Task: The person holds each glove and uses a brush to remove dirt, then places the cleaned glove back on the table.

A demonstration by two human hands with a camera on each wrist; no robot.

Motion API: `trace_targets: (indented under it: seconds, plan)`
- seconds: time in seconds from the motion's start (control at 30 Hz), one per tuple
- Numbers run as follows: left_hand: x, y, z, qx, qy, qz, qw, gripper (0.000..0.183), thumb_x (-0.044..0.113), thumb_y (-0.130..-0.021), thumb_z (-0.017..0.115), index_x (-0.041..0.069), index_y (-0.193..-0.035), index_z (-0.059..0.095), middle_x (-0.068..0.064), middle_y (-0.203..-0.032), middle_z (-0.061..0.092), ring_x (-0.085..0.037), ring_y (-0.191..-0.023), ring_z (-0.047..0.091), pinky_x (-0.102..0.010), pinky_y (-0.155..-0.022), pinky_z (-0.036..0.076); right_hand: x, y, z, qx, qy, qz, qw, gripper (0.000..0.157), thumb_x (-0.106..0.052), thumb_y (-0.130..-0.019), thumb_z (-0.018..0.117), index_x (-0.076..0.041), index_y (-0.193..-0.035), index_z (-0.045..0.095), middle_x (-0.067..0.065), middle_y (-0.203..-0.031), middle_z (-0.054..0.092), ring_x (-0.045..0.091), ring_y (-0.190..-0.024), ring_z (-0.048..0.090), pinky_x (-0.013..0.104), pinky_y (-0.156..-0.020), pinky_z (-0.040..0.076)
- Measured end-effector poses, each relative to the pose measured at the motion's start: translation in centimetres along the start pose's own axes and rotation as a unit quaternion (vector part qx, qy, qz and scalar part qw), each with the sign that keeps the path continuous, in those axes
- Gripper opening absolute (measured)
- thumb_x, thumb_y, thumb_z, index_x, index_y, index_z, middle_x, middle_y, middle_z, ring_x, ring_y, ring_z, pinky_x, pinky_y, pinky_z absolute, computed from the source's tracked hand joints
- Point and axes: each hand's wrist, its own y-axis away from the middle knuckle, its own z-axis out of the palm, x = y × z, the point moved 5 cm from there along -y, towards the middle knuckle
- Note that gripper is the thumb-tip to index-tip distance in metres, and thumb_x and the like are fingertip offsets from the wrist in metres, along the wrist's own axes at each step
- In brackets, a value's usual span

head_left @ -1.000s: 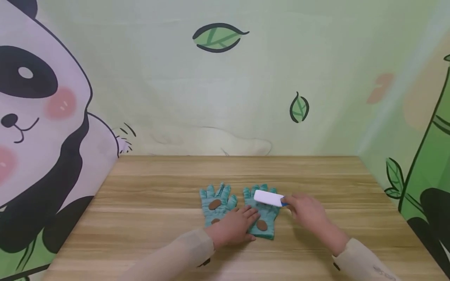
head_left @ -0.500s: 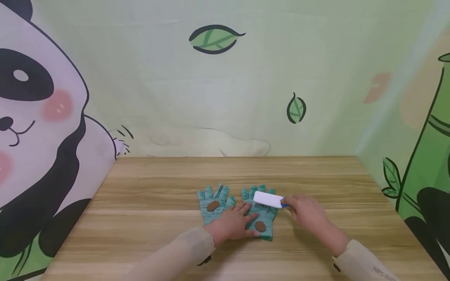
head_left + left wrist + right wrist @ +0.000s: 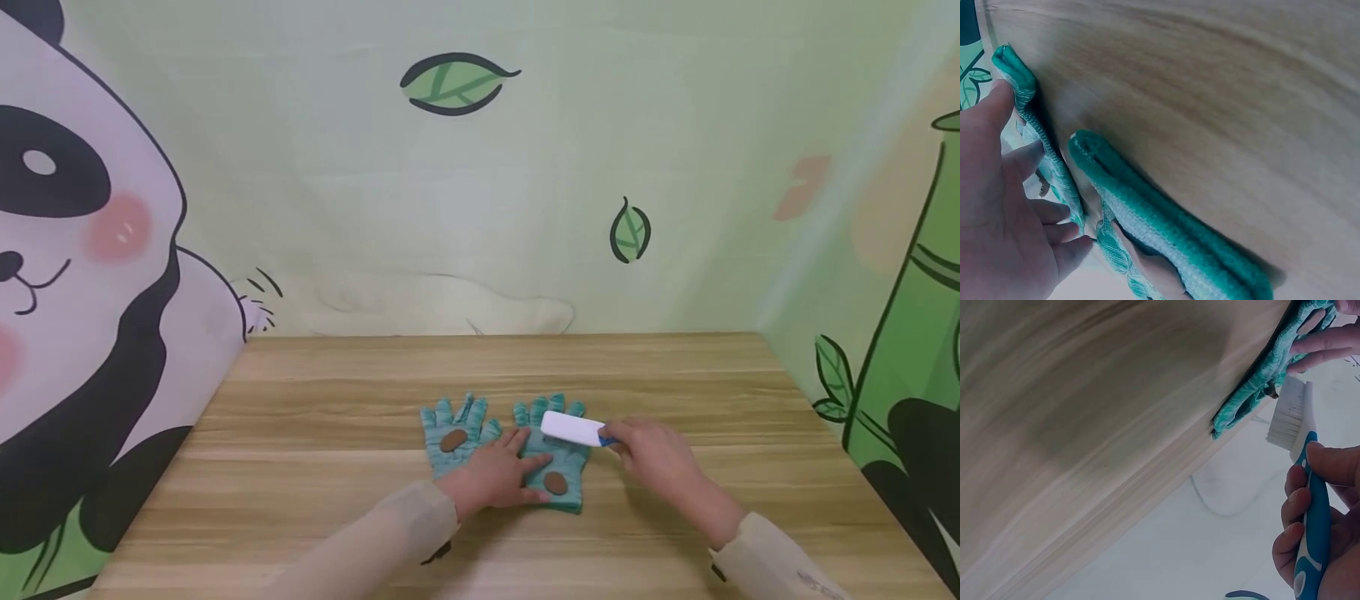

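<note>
Two teal knit gloves with brown patches lie flat side by side on the wooden table: the left glove (image 3: 453,437) and the right glove (image 3: 556,467). My left hand (image 3: 497,477) lies flat with straight fingers pressing on the gloves where they meet; it shows as the left hand (image 3: 1004,219) beside the left glove (image 3: 1166,225). My right hand (image 3: 651,454) grips the blue handle of a white brush (image 3: 573,428), whose head lies over the right glove's fingers. The right wrist view shows the brush (image 3: 1300,456) with white bristles just off the glove (image 3: 1260,381).
The wooden table (image 3: 337,392) runs back to a pale green wall with leaf drawings. A panda picture covers the left wall and bamboo the right. Beige sleeves (image 3: 375,542) cover both forearms.
The brush and both hands stay nearly where they were. My left hand has slid slightly left and back on the gloves; the view has shifted a little.
</note>
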Motion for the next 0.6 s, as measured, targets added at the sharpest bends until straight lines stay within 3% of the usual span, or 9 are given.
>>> trace_targets:
  seconds: [0.17,0.37,0.6]
  plan:
    - [0.0,-0.2,-0.1,0.008,-0.014,0.012,0.9998,0.069,0.065,-0.098,0.053,0.033,-0.158,0.041,-0.007,-0.171,0.029,-0.028,-0.158,0.030,-0.044,-0.123,0.039,-0.3,-0.1,0.1,0.002,0.002,-0.008,1.000,0.020,-0.004,-0.086,0.079,-0.011,-0.104,0.078,0.007,-0.094,0.078,0.020,-0.078,0.071,0.036,-0.065,0.059]
    - [0.1,-0.1,0.1,0.000,-0.011,0.006,0.9999,0.072,0.064,-0.098,0.054,0.030,-0.159,0.040,-0.004,-0.171,0.030,-0.027,-0.158,0.031,-0.043,-0.123,0.040,-0.7,0.0,0.7,0.005,0.015,-0.058,0.998,0.019,-0.005,-0.085,0.080,-0.014,-0.102,0.078,0.003,-0.091,0.078,0.018,-0.075,0.071,0.034,-0.064,0.059]
    - [0.1,-0.3,0.3,-0.010,-0.027,-0.003,0.9996,0.071,0.063,-0.098,0.054,0.035,-0.160,0.034,-0.004,-0.173,0.022,-0.027,-0.158,0.030,-0.042,-0.120,0.043,-1.2,0.2,0.2,0.054,0.109,-0.068,0.990,0.030,0.002,-0.076,0.085,-0.014,-0.100,0.075,0.004,-0.083,0.072,0.018,-0.067,0.063,0.031,-0.057,0.054]
